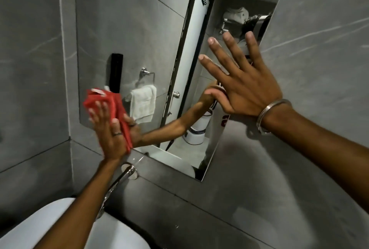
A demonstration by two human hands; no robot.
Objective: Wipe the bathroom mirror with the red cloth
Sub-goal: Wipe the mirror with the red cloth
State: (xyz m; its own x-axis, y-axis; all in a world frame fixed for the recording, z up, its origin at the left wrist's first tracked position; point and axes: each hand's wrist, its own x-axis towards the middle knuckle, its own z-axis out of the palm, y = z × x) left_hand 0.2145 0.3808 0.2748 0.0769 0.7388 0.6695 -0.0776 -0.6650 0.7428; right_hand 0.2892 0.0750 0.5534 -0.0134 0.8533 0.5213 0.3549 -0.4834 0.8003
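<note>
1. Nearest, below the mirror (123,35), the rim of a white basin (50,220) curves across the bottom left corner, with the left forearm passing over it.
2. A chrome tap (123,175) comes out of the dark ledge just under the mirror's lower edge and reaches down toward the basin.
3. The left hand (110,135) is laid flat against the mirror's lower left corner, fingers stretched and close together, pressing the red cloth (108,102) to the glass. The cloth is bunched and folded under the palm and fingers, sticking out above the fingertips and along the thumb side. A ring (117,133) sits on one finger.
4. The right hand (245,83) is spread wide open with nothing in it, at the mirror's right edge; its thumb looks to touch the glass, though whether the palm rests on it is hard to tell. A metal bangle (268,116) circles the wrist.
5. The mirror hangs on a grey tiled wall (319,59), which surrounds it on both sides.
6. Farthest, within the mirror's reflection: a white towel (143,105) on a chrome ring, a dark upright fitting (116,71) above the cloth, a white door (197,35) in a dark frame, and a white container (197,131) low on the floor.
</note>
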